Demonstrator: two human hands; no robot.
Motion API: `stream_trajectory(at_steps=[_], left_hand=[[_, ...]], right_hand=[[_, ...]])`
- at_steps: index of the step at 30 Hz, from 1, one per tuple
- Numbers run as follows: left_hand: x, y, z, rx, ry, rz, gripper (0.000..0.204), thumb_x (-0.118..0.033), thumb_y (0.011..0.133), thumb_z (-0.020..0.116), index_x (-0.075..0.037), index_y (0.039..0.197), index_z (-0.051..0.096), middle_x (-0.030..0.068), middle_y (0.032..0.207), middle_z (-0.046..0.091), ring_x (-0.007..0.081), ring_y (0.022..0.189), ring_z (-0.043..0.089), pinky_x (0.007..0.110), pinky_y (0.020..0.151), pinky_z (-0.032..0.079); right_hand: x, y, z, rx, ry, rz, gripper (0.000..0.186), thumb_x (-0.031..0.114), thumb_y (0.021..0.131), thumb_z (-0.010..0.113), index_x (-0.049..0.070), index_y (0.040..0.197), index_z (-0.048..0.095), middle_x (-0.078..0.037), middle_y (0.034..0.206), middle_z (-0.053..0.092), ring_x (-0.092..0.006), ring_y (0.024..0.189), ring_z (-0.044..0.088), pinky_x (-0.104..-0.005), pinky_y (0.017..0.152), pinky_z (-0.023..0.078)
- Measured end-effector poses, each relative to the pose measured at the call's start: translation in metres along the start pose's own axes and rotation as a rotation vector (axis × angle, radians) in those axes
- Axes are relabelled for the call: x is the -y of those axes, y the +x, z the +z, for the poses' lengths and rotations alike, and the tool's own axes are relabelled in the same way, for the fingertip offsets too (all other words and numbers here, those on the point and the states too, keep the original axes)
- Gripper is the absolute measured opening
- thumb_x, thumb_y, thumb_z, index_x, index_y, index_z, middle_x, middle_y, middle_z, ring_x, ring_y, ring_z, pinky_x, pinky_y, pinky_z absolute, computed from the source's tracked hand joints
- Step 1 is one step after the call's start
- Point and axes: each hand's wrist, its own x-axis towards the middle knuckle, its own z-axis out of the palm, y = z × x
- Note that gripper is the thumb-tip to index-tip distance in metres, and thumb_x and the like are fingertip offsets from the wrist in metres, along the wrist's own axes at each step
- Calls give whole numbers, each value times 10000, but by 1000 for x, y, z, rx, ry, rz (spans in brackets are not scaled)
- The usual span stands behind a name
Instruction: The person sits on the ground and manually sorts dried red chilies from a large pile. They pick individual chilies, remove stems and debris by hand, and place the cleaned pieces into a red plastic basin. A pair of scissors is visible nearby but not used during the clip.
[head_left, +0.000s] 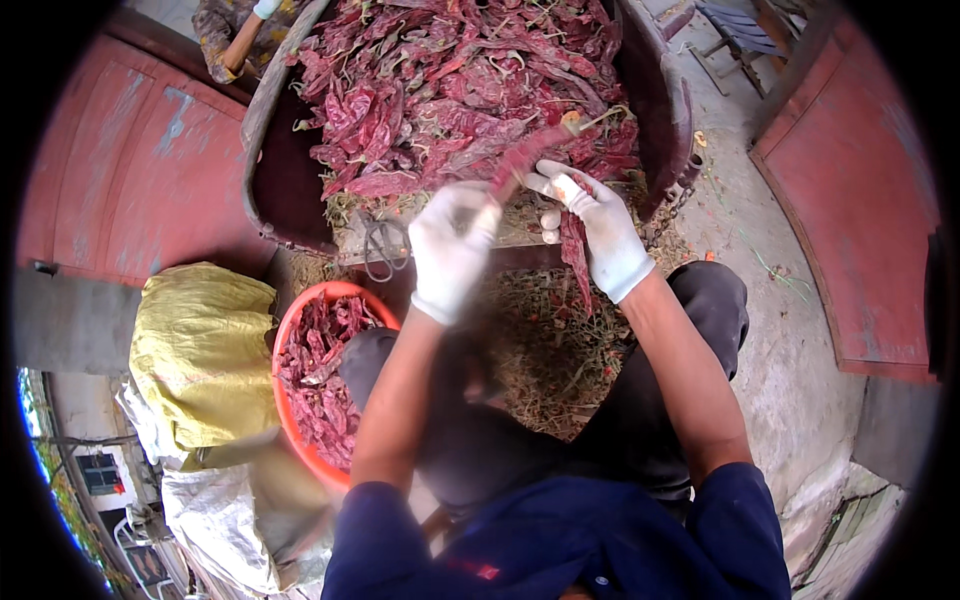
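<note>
Between red doors [860, 210], chilli heap [450, 95], grey floor [785, 370].

White gloves on both the left hand [452, 250] and the right hand [605, 235], and between them a blurred pepper [527, 158] flashes crimson! A hanging pepper [575, 252] runs darker red under the right palm. Up in the maroon cart [655, 100], the pile of peppers [430, 90] goes wine-red and purplish, flecked dusty beige, pale straw stems poking through. Over to the basin [281, 375], bright orange-red along its edge. Plain yellow on the sack [200, 340], navy shirt [570, 530], dark grey trousers [715, 300], and pale blue scuffs streaking the faded red door [140, 170]!
</note>
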Motion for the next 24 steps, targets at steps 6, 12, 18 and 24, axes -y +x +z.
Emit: stream_trajectory(at_steps=[6, 12, 18, 24], left_hand=[[6, -12, 10, 228, 452, 587, 239, -44, 701, 751, -107, 873, 597, 54, 1035, 678, 294, 951, 650, 409, 782, 511], [-1, -12, 2, 471, 374, 477, 218, -138, 716, 794, -88, 886, 667, 75, 1007, 690, 309, 931, 653, 405, 816, 518], [-10, -5, -16, 302, -54, -141, 283, -165, 849, 770, 2, 1071, 714, 65, 985, 707, 128, 908, 644, 276, 837, 514], [-10, -7, -11, 345, 0, -9, 254, -141, 849, 764, -3, 1059, 726, 71, 911, 697, 142, 834, 644, 276, 764, 512]], right_hand=[[10, -5, -7, 55, 55, 66, 275, 228, 1026, 544, 45, 1224, 600, -56, 1156, 687, -81, 664, 592, -268, 578, 512], [10, -14, 2, 5, -166, -14, 243, 137, 981, 613, 29, 1198, 603, -43, 908, 674, -67, 537, 539, -235, 493, 444], [12, -27, 9, 98, -498, 28, 182, 89, 958, 601, 11, 1122, 605, -1, 719, 575, -60, 534, 509, -234, 476, 413], [3, -30, 13, 210, -512, 186, 223, 75, 963, 574, 22, 1179, 548, -19, 777, 580, -78, 531, 506, -247, 461, 412]])
